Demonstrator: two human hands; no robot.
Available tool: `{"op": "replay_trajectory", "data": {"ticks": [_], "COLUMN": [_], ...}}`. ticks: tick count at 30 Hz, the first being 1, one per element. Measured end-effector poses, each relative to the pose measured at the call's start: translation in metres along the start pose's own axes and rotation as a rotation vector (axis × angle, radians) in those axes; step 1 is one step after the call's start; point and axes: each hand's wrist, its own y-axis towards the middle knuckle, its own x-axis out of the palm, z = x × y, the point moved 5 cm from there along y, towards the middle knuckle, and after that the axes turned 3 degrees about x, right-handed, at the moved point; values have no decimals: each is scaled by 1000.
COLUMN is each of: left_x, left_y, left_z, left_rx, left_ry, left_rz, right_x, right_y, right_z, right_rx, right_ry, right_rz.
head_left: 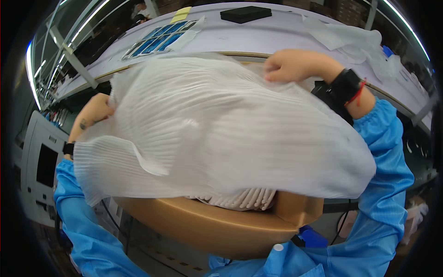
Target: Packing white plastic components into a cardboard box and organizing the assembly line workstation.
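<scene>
- Far left: left hand [98, 107] at the white sheet [207, 120] — fingers pinched on its left edge; best to go easy there, being thin and likely to crease or tear.
- Centre: sheet spread rippled between both hands, over the brown carton [207, 227]; can't tell whether touching or clear of the rim. Best to draw it evenly from both sides and smooth out the folds.
- Right of centre: white ribbed pieces [244, 199] showing inside, under the near edge — avoid snagging on those or the corner.
- Right: right hand [295, 64] at the sheet's far edge, fingers curled but blurred; can't tell whether gripping.
</scene>
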Motion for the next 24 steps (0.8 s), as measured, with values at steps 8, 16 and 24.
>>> {"op": "replay_trajectory", "data": {"ticks": [8,16,24], "left_x": [153,191,187], "left_y": [94,101,108], "left_z": [-40,-61,-54], "left_rx": [113,88,35], "left_ry": [278,-165,355], "left_rz": [-189,-368,-539], "right_x": [97,141,171], "right_y": [20,51,68], "right_z": [-2,5,45], "right_rx": [18,498,644], "right_ry": [-671,-503,-289], "right_rz": [196,-124,-102]}}
